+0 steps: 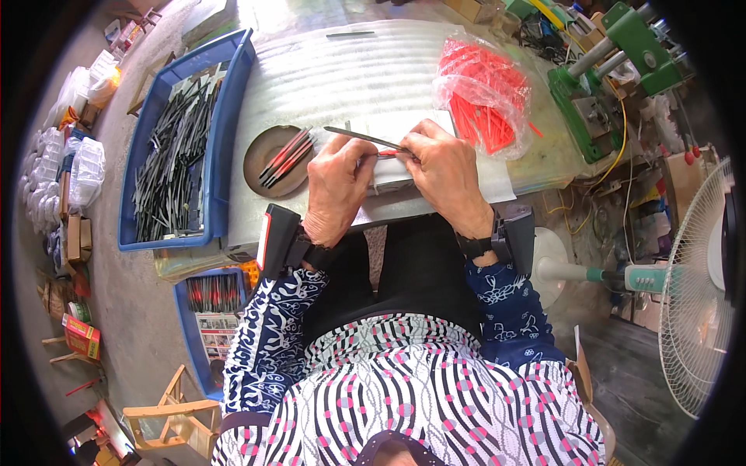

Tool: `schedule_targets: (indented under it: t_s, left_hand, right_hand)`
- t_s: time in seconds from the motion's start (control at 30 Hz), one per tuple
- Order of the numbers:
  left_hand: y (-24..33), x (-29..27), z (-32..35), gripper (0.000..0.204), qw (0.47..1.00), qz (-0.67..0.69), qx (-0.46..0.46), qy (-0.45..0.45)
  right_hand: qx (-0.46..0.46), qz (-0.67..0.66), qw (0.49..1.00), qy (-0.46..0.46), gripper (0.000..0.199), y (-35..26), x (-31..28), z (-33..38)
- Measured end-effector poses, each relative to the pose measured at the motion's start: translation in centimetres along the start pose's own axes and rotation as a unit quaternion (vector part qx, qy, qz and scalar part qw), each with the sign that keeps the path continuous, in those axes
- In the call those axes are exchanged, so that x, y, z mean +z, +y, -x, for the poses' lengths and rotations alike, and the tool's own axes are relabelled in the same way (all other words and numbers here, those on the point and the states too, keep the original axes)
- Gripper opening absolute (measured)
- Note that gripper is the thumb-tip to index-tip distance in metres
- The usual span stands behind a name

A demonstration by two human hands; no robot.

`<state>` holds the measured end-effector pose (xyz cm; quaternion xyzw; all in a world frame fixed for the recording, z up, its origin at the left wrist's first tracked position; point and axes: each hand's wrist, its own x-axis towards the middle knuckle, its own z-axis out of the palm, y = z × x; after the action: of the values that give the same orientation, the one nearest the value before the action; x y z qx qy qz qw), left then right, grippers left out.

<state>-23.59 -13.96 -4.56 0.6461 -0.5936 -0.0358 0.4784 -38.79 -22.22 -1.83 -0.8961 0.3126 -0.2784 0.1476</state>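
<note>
Worktable (420, 39), seen from above, its top spread with white foam sheeting. At its left side stands a large blue plastic crate (241, 116), densely filled with slender dark rods (175, 151) lying roughly lengthwise. A green bench press (590, 116) stands at the far right. A clear plastic bag (522, 116) lies beyond the right hand, containing many thin red tubes (478, 78). Lower left, beneath table height, a smaller blue crate (182, 311) contains a row of dark-and-red pieces (211, 293).

On the table, just beside the left hand, a round brown dish (255, 167) bears several dark-and-red slender pieces (286, 161), side by side and slanting. The right hand (449, 169) has thumb and fingers pinched on one end of a single dark rod (353, 135), which points away to the left above the left hand's fingertips. The left hand (336, 186) has its fingers drawn narrow; whether they grip anything is hidden. Between both sets of fingertips shows a short red piece (387, 153).

The step in hand appears to be close fingertip work around this red piece; the next move seems to call for a firm pinch and careful alignment.
</note>
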Motion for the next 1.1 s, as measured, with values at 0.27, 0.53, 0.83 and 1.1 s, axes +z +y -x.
schedule_targets:
  t_s: [0.27, 0.53, 0.83, 1.1]
  left_hand:
    - [0.1, -0.1, 0.0, 0.008, 1.0, -0.006, 0.006, -0.006]
    - [0.1, -0.2, 0.1, 0.008, 1.0, -0.004, 0.013, -0.006]
    - [0.3, -0.4, 0.0, 0.007, 0.999, -0.022, 0.027, -0.013]
    - [0.3, -0.4, 0.1, 0.007, 1.0, 0.005, 0.011, -0.003]
  right_hand:
    - [0.026, -0.17, 0.968, 0.181, 0.019, 0.0, -0.6, 0.5]
    - [0.045, -0.197, 0.972, 0.119, 0.024, -1.8, -4.8, 0.0]
    - [0.002, -0.14, 0.985, 0.105, 0.024, -1.1, -1.6, -1.5]
    - [0.047, -0.286, 0.938, 0.189, 0.02, -1.8, -6.6, -0.9]
